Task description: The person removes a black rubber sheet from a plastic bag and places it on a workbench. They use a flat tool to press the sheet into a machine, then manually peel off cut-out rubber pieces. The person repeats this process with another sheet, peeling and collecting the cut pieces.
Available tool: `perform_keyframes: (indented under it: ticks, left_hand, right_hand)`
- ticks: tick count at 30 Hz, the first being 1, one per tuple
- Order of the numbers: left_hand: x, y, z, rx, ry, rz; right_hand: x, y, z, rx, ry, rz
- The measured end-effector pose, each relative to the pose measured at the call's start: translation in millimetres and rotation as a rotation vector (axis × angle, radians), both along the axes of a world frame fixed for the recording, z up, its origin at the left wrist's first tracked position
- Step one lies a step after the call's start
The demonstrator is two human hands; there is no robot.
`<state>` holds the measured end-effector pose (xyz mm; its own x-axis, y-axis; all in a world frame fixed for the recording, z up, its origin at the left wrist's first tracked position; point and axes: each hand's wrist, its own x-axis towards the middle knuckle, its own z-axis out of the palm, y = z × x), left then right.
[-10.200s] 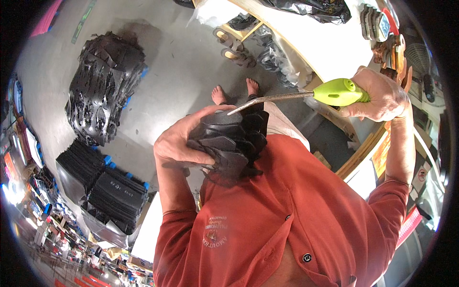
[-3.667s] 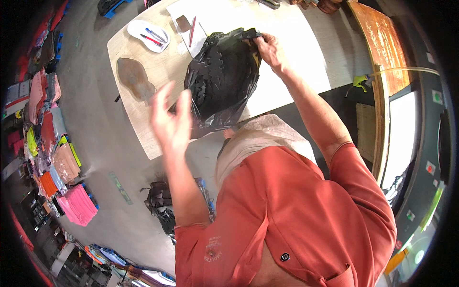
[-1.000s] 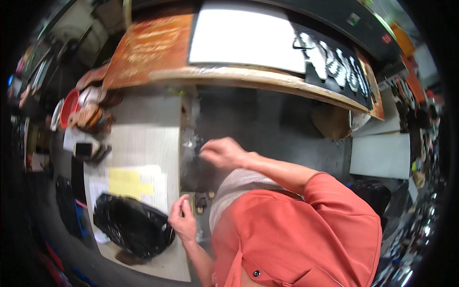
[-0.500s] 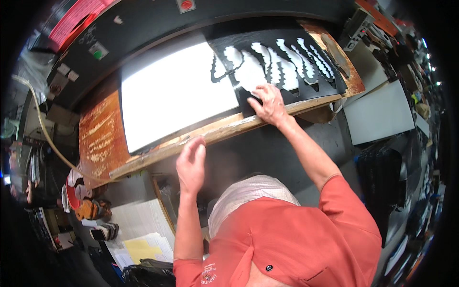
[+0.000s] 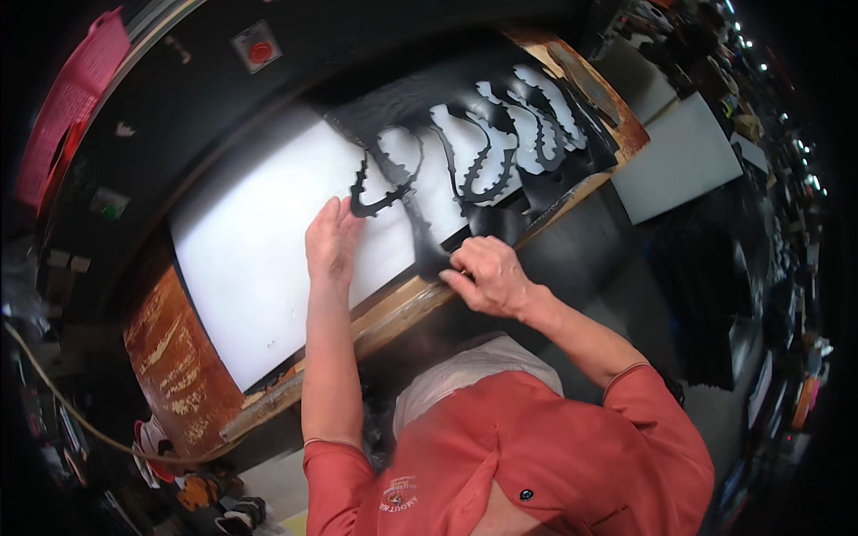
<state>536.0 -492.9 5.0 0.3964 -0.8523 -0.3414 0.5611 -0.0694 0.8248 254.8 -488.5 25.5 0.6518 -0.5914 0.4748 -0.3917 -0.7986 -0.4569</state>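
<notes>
Black sheet (image 5: 447,89), cut through with long openings edged by toothed strips, is spread partly over the white board (image 5: 277,223) on the counter (image 5: 183,366). Hands are held apart. The sheet's near edge is pinched in the right hand (image 5: 487,275). The left hand (image 5: 332,246) is placed, fingers extended, at a looped toothed strip (image 5: 371,211); whether that strip is gripped cannot be told.

Judgement: solid margins are better grasped than narrow strips, which may be stretched or torn. Tension should be kept light and even between both hands, and any lift made slowly, so teeth are not snagged on neighbouring strips.
</notes>
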Motion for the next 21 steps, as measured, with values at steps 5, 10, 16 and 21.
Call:
perform_keyframes:
  ticks: [5, 10, 16, 21]
  left_hand:
    - [18.8, -23.8, 9.5, 0.085, 0.058, -0.035]
    - [21.0, -13.0, 14.7, 0.156, -0.173, -0.127]
    - [-3.3, -0.2, 9.3, 0.280, -0.324, -0.043]
    - [-10.4, 14.1, 8.8, 0.401, -0.330, 0.160]
  right_hand:
    - [33.4, 53.7, 19.4, 0.134, -0.134, 0.228]
    - [17.5, 45.6, 25.0, 0.644, 0.100, 0.727]
    - [-86.6, -168.5, 46.6, 0.264, -0.161, -0.052]
    - [-144.0, -286.3, 11.6, -0.001, 0.346, -0.552]
